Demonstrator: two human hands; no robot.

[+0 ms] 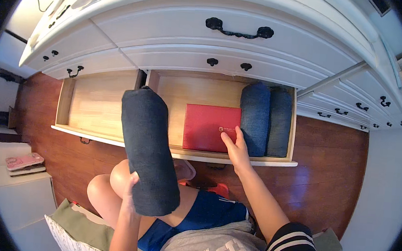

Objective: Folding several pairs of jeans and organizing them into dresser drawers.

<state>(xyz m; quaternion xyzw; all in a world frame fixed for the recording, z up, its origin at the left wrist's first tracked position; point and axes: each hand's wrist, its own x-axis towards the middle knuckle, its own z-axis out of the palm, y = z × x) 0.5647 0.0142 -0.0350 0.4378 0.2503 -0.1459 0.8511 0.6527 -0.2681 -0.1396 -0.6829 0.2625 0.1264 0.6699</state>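
A dark blue roll of denim, thick and long, stands tilted above my lap. My left hand grips it low on its left side, with most fingers hidden behind it. Inside the pulled-out middle drawer is a flat red box. My right hand has it by the lower right edge, thumb on its face; some fingers are out of sight. Directly right of the box, two more rolls lie side by side, a blue denim roll and a darker denim roll.
Another open drawer with a bare wooden bottom is at the left. Both belong to a white dresser with black handles. Pink and white flat items lie on a white cabinet at far left. A green cushioned seat is below me.
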